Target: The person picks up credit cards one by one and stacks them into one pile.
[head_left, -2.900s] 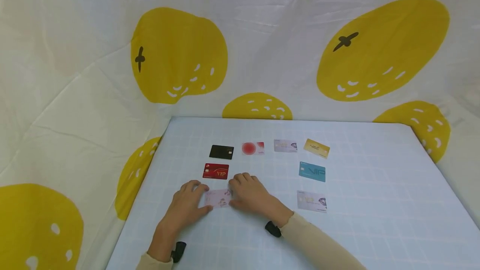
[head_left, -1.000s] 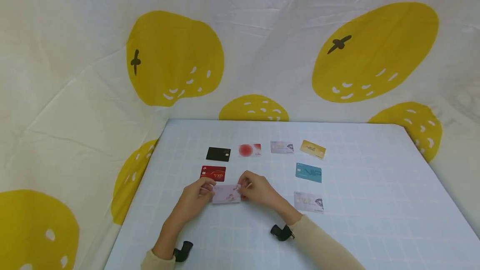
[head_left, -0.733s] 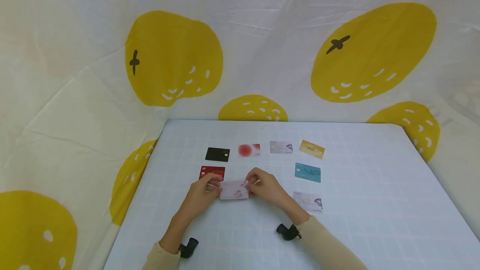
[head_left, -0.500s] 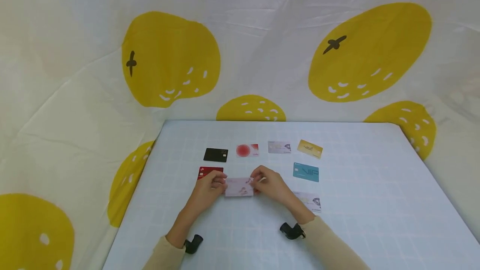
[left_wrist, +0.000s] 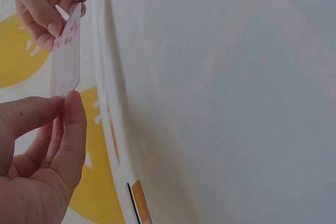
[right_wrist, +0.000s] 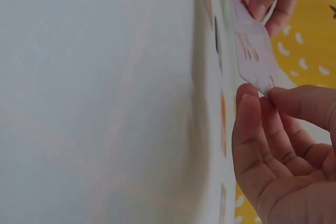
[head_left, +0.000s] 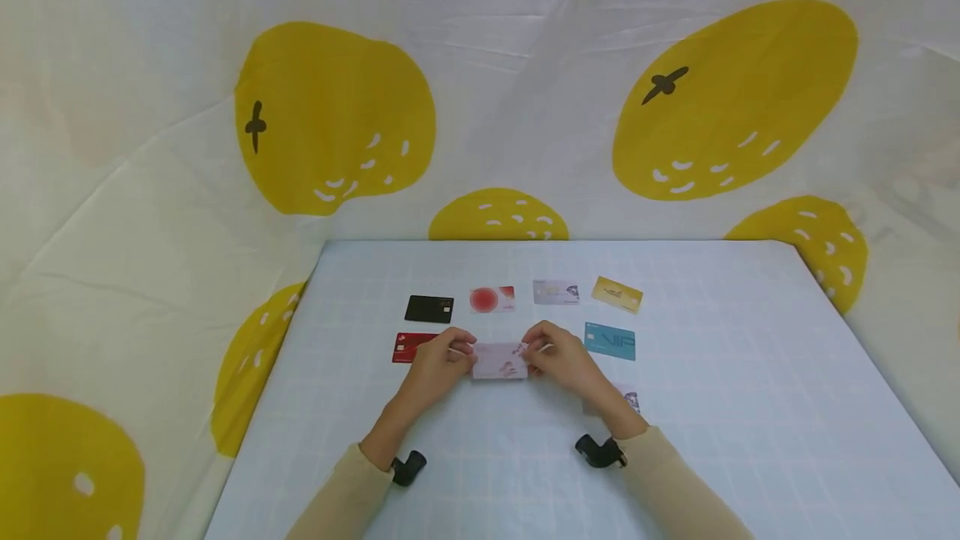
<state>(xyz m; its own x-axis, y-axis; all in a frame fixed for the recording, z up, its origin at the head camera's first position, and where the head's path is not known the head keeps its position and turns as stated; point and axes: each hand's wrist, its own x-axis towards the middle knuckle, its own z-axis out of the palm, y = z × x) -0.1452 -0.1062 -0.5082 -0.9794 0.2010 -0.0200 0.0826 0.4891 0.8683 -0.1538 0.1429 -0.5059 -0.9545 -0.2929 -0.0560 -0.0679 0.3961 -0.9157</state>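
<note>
A pale pink card (head_left: 498,362) with a small floral print is held level between both hands, raised over the table in the wrist views. My left hand (head_left: 437,367) pinches its left edge between thumb and fingers, while my right hand (head_left: 562,358) pinches the right edge. In the left wrist view the card (left_wrist: 67,61) spans from the near fingertips to the other hand. From the right wrist, its printed face (right_wrist: 254,45) shows dark pink marks. Behind the left fingers lies a red card (head_left: 408,347), partly covered. My right wrist overlaps a pale VIP card (head_left: 632,399).
Along the back of the white table (head_left: 750,357) lie a black card (head_left: 430,308), a white card with a red circle (head_left: 492,299), a pale silver card (head_left: 556,292) and a gold card (head_left: 617,294). A teal VIP card (head_left: 610,341) is right of my hands.
Both hands first flanked the pink card lying on the table. They have since picked it up by its edges and carried it to the right and away from me.
</note>
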